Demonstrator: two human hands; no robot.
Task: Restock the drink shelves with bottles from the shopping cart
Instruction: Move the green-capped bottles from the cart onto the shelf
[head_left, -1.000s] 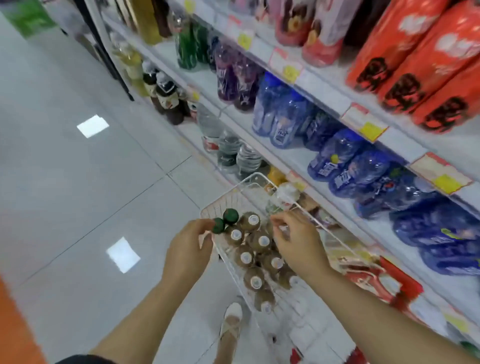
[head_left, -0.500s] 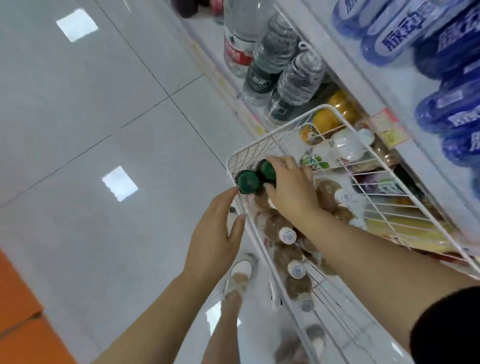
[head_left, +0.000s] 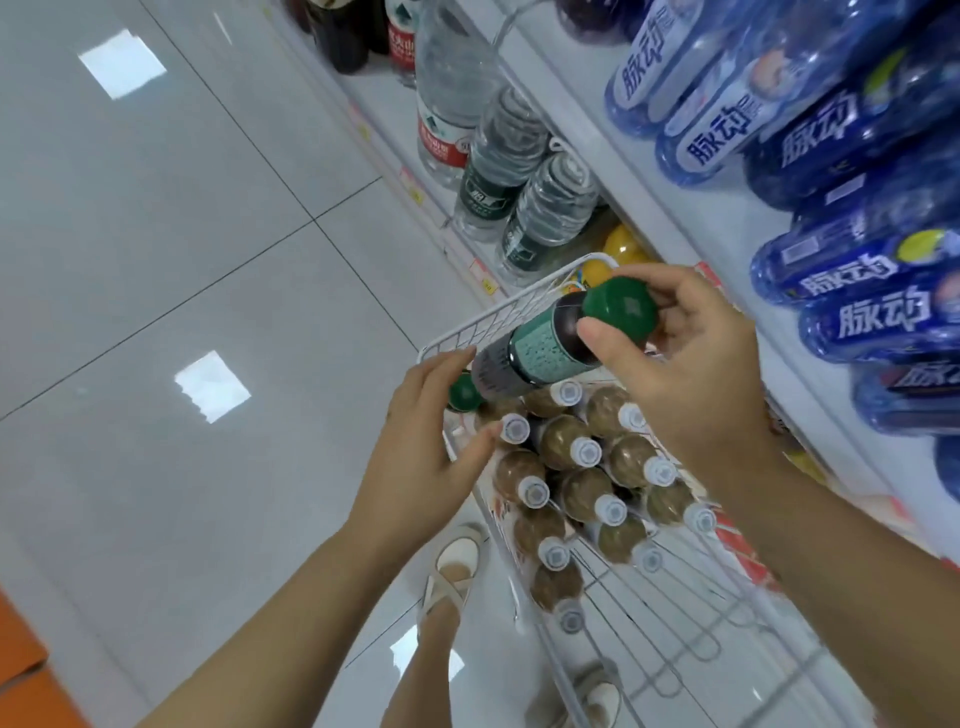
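Clamped on its green cap, the right hand (head_left: 691, 384) is now lifting the dark bottle (head_left: 545, 348), tilted, above the shopping cart (head_left: 498, 312) where it stood before, while the left hand (head_left: 415, 457) is cupping loose, parted fingers beside the second green cap (head_left: 464, 392)

Held aloft: dark-liquid bottle (head_left: 545, 345) with green cap and pale green label, clear of the white wire shopping cart (head_left: 493, 314), tilted with cap uppermost, pinched near the cap by the right hand (head_left: 691, 374). In the cart's left corner, second green-capped bottle (head_left: 464, 393), upright. Filling the cart, brown-drink bottles (head_left: 566, 447) with white caps, upright, packed in tight rows. Alongside the cart, white drink shelf (head_left: 654, 171) stocked with blue bottles (head_left: 727, 104).
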